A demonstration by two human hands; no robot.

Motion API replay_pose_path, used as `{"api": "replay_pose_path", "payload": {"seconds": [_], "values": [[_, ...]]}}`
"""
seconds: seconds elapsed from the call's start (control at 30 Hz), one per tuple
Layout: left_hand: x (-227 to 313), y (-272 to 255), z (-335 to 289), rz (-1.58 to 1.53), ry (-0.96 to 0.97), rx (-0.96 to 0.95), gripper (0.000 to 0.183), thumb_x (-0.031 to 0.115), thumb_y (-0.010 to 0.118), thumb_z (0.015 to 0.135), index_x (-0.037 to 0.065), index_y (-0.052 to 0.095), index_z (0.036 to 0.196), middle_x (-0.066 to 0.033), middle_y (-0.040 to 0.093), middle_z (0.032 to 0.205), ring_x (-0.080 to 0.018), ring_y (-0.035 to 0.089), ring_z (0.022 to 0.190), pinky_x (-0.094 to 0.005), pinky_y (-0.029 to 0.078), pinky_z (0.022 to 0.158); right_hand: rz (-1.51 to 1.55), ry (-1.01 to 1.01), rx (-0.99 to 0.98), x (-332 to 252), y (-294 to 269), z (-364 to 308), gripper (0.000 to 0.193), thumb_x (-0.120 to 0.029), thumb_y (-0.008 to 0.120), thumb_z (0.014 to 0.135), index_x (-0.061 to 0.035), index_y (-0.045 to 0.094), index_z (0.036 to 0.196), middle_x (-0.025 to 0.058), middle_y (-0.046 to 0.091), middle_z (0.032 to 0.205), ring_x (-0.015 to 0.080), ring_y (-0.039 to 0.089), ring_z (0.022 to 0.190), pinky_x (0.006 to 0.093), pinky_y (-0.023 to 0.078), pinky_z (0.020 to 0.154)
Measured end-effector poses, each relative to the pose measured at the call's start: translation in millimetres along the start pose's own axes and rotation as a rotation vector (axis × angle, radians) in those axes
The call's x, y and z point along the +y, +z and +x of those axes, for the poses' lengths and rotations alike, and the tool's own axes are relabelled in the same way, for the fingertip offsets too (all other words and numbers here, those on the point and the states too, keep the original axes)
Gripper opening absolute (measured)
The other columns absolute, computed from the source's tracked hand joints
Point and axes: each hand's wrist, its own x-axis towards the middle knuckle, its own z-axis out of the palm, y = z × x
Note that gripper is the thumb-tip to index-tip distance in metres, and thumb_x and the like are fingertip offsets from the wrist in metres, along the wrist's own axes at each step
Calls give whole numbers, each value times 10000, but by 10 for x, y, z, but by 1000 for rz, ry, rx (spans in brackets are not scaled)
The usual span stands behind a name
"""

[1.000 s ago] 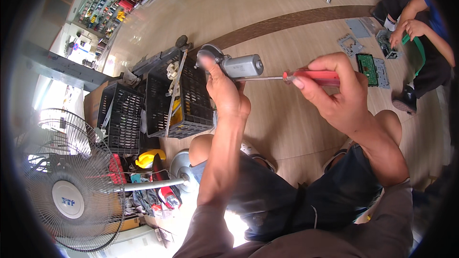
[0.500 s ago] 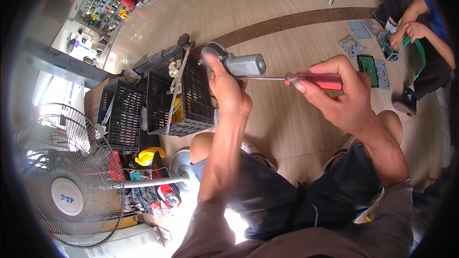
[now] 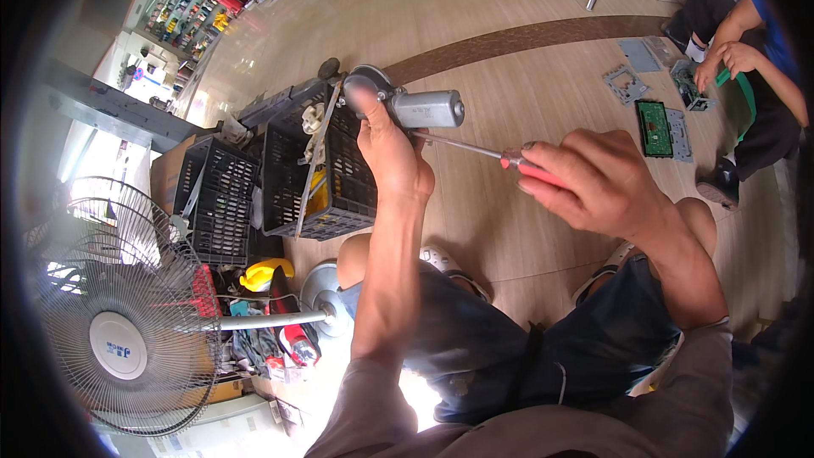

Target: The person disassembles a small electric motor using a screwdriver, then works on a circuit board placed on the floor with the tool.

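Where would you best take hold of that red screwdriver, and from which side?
Probably by the screwdriver's red handle, coming from the right, as the right hand does. The handle is thicker than the slim metal shaft, which points left toward the grey motor in the left hand.

Crates [image 3: 349, 187] and fan [image 3: 119, 346] stand left of the motor [image 3: 428, 108], screwdriver [image 3: 514, 160] and circuit board [image 3: 654, 129] right.

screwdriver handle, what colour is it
The screwdriver handle is red, partly covered by the right hand; best in the head view.
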Motion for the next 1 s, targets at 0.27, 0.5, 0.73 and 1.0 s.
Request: {"api": "replay_pose_path", "payload": {"seconds": [0.27,0.5,0.73,1.0], "values": [[8,-111,6,119,106,-39,592,676,555,912,95,596,1016,-6,612,921,-119,574,824,-302,449,689,186,257,45,-177,261,-260,263,-197,735,883,-1,665,1043,20,541,619,161,588,527,294,439,451],[23,-231,6,143,214,-59,586,636,560,934,60,562,1039,-1,591,902,-109,563,791,-309,475,677,1263,1299,-256,-331,-6,-146,401,-330,585,1017,57,686,1055,-19,484,580,54,456,564,238,373,494],[15,-214,11,205,235,-108,538,552,570,974,28,558,1093,-12,592,918,-98,538,847,-278,453,761,-198,63,-103,-202,272,-315,357,-193,766,834,-5,648,1114,42,515,667,184,591,521,311,460,438],[-21,-129,-98,207,325,-99,518,522,573,985,20,577,1113,-7,590,940,-91,521,847,-266,433,770,-301,31,-123,-309,324,-398,352,-238,744,861,-1,649,1104,49,508,634,132,527,475,279,441,430]]}}
